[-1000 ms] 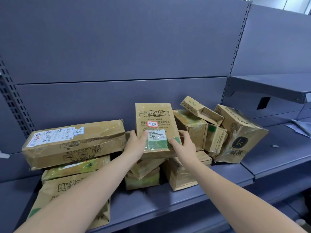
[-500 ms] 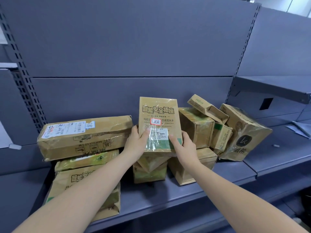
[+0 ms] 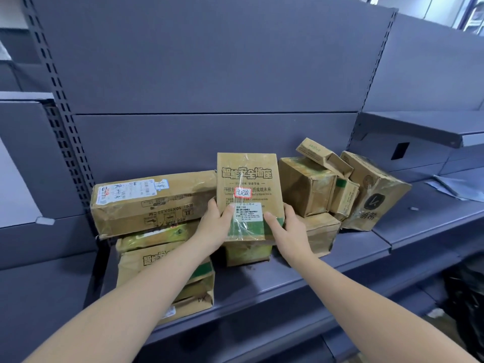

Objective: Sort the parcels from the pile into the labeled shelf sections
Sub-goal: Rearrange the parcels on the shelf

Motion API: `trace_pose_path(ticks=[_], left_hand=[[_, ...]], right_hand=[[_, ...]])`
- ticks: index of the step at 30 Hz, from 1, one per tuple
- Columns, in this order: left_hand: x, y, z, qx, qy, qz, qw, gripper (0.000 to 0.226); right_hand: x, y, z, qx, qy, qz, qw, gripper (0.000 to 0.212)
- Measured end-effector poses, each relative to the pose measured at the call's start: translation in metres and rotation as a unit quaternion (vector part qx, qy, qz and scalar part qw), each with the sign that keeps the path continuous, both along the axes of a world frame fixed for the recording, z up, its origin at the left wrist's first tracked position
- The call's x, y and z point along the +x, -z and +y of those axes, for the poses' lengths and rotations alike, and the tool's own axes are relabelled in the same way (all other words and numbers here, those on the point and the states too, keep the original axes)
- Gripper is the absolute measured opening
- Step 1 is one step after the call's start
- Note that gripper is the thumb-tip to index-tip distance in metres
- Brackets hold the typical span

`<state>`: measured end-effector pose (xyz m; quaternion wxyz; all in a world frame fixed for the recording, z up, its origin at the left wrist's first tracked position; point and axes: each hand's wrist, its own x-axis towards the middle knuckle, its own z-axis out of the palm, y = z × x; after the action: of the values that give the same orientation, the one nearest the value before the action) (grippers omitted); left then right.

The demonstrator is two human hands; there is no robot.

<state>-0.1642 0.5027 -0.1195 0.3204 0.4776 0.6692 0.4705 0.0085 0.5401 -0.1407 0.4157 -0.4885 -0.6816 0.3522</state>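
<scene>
A flat brown parcel (image 3: pixel 248 179) with bold printed characters, a small red-edged sticker and a white label stands upright above the middle of the pile. My left hand (image 3: pixel 213 226) grips its lower left edge, thumb on the front. My right hand (image 3: pixel 286 230) grips its lower right edge the same way. Under and around it lie several brown taped parcels on the grey shelf (image 3: pixel 275 284): a long box (image 3: pixel 154 203) with a white shipping label on the left, and a cube-shaped box (image 3: pixel 305 187) on the right.
A tilted box (image 3: pixel 374 195) with a dark logo leans at the pile's right end, with a small slim box (image 3: pixel 323 155) on top. A higher grey shelf (image 3: pixel 424 127) juts out at right; papers (image 3: pixel 455 187) lie on the right section. Slotted uprights flank the bay.
Both hands have kept hold of the upright parcel. The view has shifted so the pile sits further right and the left upright shows more.
</scene>
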Motion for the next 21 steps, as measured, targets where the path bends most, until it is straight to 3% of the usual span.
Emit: trace_pose_path(ticks=[12, 21], left_hand=[[-0.030, 0.010, -0.083, -0.019, 0.022, -0.008, 1.000, 0.054], [-0.044, 0.024, -0.125, -0.058, 0.039, -0.021, 0.997, 0.057]], right_hand=[[-0.031, 0.018, -0.086, -0.002, 0.030, -0.023, 0.999, 0.043], [-0.043, 0.030, -0.129, -0.024, 0.019, -0.035, 0.999, 0.043]])
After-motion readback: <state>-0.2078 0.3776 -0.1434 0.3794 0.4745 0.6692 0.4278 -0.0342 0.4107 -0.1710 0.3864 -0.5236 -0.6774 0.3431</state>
